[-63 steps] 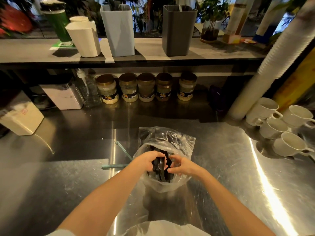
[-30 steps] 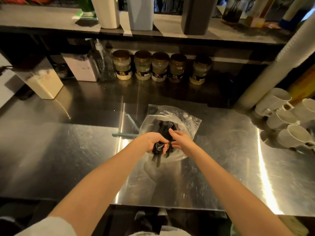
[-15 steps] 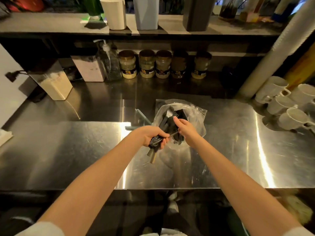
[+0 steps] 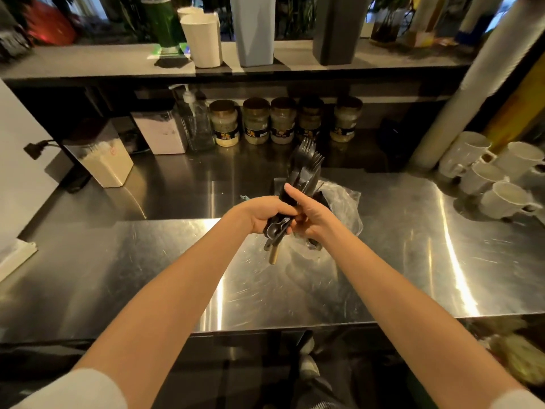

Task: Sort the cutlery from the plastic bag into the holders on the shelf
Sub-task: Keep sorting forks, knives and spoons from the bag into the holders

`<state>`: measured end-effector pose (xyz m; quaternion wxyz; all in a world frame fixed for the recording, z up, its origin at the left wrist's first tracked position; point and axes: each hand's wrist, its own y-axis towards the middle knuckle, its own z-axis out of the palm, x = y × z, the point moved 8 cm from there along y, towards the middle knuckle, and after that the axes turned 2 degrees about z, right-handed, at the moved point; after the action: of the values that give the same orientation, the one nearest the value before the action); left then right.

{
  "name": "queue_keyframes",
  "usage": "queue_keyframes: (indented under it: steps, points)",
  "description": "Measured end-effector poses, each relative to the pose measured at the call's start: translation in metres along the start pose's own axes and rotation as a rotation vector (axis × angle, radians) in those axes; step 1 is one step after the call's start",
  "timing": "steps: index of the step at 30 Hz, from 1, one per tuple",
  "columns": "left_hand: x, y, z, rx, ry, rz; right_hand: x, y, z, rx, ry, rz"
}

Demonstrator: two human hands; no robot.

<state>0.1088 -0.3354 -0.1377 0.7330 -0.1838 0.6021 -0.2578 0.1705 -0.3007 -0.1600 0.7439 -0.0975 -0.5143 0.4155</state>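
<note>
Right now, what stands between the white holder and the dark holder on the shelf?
One pale blue holder stands between the white holder and the dark holder; the head view shows this.

room: counter (image 4: 147, 276) left of plastic bag (image 4: 342, 199) | obstacles: jars (image 4: 283, 121) behind, mugs (image 4: 486, 172) right, shelf (image 4: 88, 59) overhead

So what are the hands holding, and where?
The left hand grips a bundle of black cutlery around its middle; the right hand touches it, grip unclear.
</note>
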Motion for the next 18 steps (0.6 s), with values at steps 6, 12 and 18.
queue_keyframes:
  steps: [6, 12, 18]
  points:
    - [-0.041, 0.020, 0.017, 0.040, -0.020, 0.097, 0.054, 0.008, -0.001, 0.089, 0.006, -0.069]
    - [-0.076, 0.063, 0.041, 0.081, 0.001, 0.078, 0.104, 0.022, -0.032, 0.121, 0.043, -0.094]
    - [-0.092, 0.100, 0.051, 0.122, -0.109, 0.042, 0.136, 0.050, -0.049, 0.122, 0.195, -0.125]
